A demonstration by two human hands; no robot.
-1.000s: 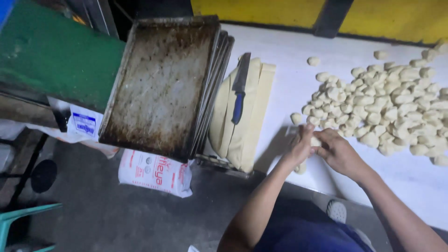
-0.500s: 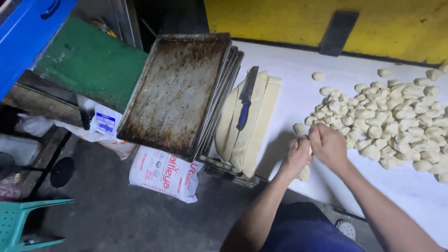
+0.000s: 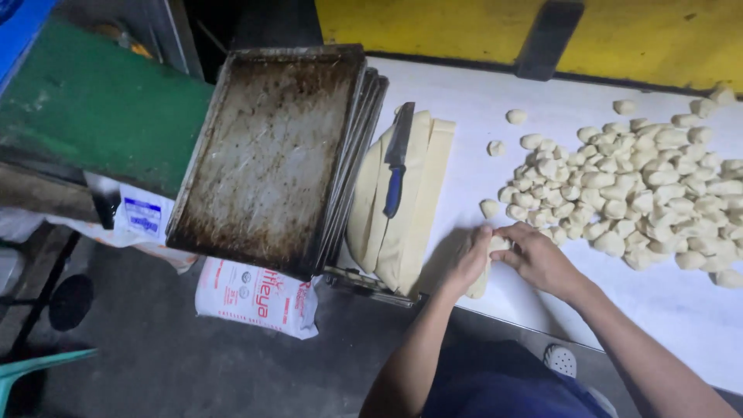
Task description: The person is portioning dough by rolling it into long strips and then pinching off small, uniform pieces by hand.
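Both hands work on one strip of dough [image 3: 481, 280] at the near edge of the white table [image 3: 480, 101]. The left hand [image 3: 469, 259] is curled around the strip, fingers wrapped over its upper part, and the strip's lower end hangs out below the palm and over the table edge. The right hand [image 3: 537, 255] meets the left at the top of the strip, with its fingertips pinched on the dough there. Both hands are closed on the strip; how firmly cannot be told.

Just beyond the hands, farther onto the table, lies a wide heap of small dough pieces [image 3: 642, 197], pale and roughly cut, touching one another. A few loose pieces lie apart from the heap on the side toward the hands, one of them just beside the fingertips.

To the left of the hands, a stack of long flat dough sheets [image 3: 414, 224] lies on the table, running away from the near edge. A knife [image 3: 396, 159] with a blue handle and a dark blade rests on top of the sheets, blade pointing away from the person.

Left of the sheets, touching them, is a stack of metal baking trays [image 3: 271, 155], the top one dark and stained. The stack overhangs the near table edge. Below the trays, on the grey floor [image 3: 139, 364], lies a white sack [image 3: 255, 290]. A green surface [image 3: 85, 116] lies left of the trays, and a yellow wall [image 3: 658, 35] stands behind the table.
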